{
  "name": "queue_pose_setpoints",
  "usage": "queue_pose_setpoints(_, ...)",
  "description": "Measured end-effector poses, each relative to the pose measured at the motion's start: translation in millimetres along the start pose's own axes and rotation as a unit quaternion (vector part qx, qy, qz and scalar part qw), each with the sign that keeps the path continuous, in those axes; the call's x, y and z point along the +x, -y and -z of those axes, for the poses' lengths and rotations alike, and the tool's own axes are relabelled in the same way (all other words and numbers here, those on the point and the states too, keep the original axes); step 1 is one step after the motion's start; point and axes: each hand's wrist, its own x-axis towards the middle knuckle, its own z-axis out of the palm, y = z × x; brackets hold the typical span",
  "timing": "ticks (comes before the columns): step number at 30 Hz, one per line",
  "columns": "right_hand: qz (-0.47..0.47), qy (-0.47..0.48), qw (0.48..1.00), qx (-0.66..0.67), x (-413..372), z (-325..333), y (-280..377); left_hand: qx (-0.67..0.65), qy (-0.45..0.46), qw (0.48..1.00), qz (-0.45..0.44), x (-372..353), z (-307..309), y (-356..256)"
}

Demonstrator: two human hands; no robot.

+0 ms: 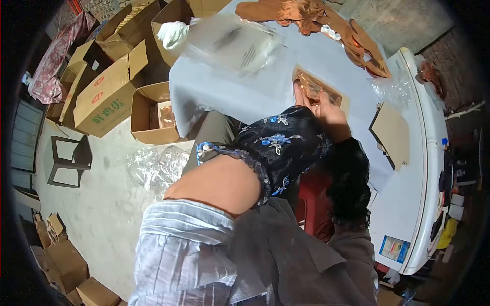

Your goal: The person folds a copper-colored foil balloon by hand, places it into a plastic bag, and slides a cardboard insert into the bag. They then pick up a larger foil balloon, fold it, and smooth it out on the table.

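While both hands work at the far side of the white table (229,92), the clear-wrapped brown packet (317,85) lies flat on a tan backing at the tabletop, under the fingers. Left hand (300,98): fingers touching the packet's near left part; can't tell if it grips or just presses. Right hand (332,113): fingers bent, tips on the wrap just beside the left; closure on the film not readable, palm hidden.

Around it: clear plastic bags (235,46) to the left, brown pieces (306,15) along the far edge, crumpled clear plastic (392,91) and a tan board (397,133) to the right. Open carton (155,133) stands on the floor left of the table, wrapped item (166,115) inside. More film (158,163) on the floor near it, dark stool (69,162) farther left.
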Motion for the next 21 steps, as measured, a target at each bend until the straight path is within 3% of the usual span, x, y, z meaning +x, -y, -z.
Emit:
queue_pose_setpoints(6, -0.034, 0.045, 0.997, 0.047, 5.4, -4.7, -7.2, 0.022, 0.024, 0.999, -0.025, -2.1, 2.3, 1.5)
queue_pose_setpoints(12, 0.093, -0.097, 0.991, 0.026, -6.8, -8.5, -0.4, 0.054, 0.069, 0.994, -0.064, -5.5, 10.1, 2.6)
queue_pose_setpoints(15, 0.152, -0.191, 0.967, -0.067, -6.4, -20.5, -7.6, 0.029, 0.096, 0.989, -0.106, -25.0, 37.0, 17.5)
queue_pose_setpoints(16, 0.143, -0.182, 0.97, -0.067, -6.8, -21.1, -7.9, -0.043, 0.031, 0.998, -0.02, -41.7, 63.4, 33.1)
queue_pose_setpoints(18, 0.127, -0.164, 0.976, -0.068, -6.9, -19.4, -5.5, -0.108, -0.014, 0.994, 0.029, -37.1, 49.1, 24.3)
queue_pose_setpoints(21, 0.011, -0.042, 0.998, 0.052, -3.3, 6.0, 7.9, -0.282, -0.067, 0.949, 0.124, -37.4, 65.0, 24.9)
